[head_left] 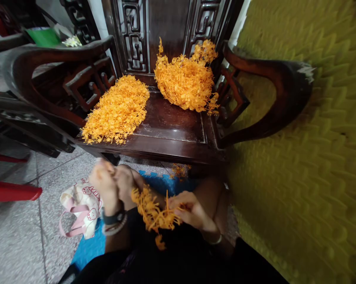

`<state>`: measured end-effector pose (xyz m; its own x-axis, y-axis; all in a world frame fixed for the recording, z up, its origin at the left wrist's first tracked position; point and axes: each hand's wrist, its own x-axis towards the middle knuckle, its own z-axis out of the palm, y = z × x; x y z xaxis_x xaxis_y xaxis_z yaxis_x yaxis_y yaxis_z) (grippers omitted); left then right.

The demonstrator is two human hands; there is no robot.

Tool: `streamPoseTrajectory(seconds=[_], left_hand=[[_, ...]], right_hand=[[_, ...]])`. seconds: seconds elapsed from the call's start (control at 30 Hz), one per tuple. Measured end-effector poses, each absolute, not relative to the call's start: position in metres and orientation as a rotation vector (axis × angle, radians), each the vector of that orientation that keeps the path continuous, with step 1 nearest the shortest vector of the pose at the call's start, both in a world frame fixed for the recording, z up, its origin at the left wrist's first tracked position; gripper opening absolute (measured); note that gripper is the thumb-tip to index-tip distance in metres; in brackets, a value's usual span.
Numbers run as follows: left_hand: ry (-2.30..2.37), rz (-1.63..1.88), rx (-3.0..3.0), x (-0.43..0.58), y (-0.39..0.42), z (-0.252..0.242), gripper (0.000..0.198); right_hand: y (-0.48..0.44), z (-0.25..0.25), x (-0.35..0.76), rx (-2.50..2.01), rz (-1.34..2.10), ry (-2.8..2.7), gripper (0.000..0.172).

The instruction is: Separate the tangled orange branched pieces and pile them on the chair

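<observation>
My left hand [112, 185], with a dark watch on the wrist, is closed in a fist over one end of an orange flower strand [152, 213]. My right hand [189, 211] pinches the other end, fingers curled round the blossoms. The strand hangs between both hands over my dark lap. On the dark wooden chair seat [172, 126] ahead lie two heaps of the same orange flowers: a flat pile [117, 110] at the left and a taller tangled heap [186, 81] at the back right.
A yellow-green woven mat [299, 157] fills the right side. A small pink-and-white cloth bag [83, 207] lies on the speckled floor beside a blue sheet [90, 246]. A red bar [12, 191] juts in at the left. Another dark chair [21, 114] stands left.
</observation>
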<state>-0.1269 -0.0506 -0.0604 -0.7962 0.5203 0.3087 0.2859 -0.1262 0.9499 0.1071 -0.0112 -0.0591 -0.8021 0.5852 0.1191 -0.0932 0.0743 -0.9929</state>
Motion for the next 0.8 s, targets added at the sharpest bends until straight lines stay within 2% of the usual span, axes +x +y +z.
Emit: streamPoseTrajectory(seconds=[0.07,0.13,0.3,0.37,0.43,0.53,0.7,0.8], left_hand=[[1.870,2.183,0.773,-0.148,-0.056,-0.052,0.042],[1.779,2.150,0.812,-0.152,-0.058,-0.045,0.039],[1.436,1.562,1.073,-0.109,-0.049,-0.049,0.027],[1.333,1.404,1.143,-0.093,-0.045,-0.056,0.035],[1.233,1.292,1.192,-0.085,-0.044,-0.062,0.053],[1.124,1.266,1.215,-0.082,-0.045,-0.064,0.074],[1.436,1.352,1.323,-0.084,-0.044,-0.052,0.043],[1.537,1.464,1.288,-0.084,-0.046,-0.048,0.042]], right_hand=[[-0.007,-0.062,0.121,-0.550,1.698,-1.817,0.047],[0.000,-0.064,0.127,-0.643,1.634,-1.798,0.046],[0.020,-0.061,0.110,-0.522,1.616,-1.847,0.035],[0.024,-0.056,0.102,-0.517,1.643,-1.893,0.031],[0.026,-0.052,0.098,-0.556,1.641,-1.921,0.027],[0.028,-0.048,0.096,-0.630,1.597,-1.923,0.028],[0.021,-0.050,0.092,-0.698,1.620,-1.910,0.041],[0.010,-0.052,0.087,-0.656,1.718,-1.878,0.043]])
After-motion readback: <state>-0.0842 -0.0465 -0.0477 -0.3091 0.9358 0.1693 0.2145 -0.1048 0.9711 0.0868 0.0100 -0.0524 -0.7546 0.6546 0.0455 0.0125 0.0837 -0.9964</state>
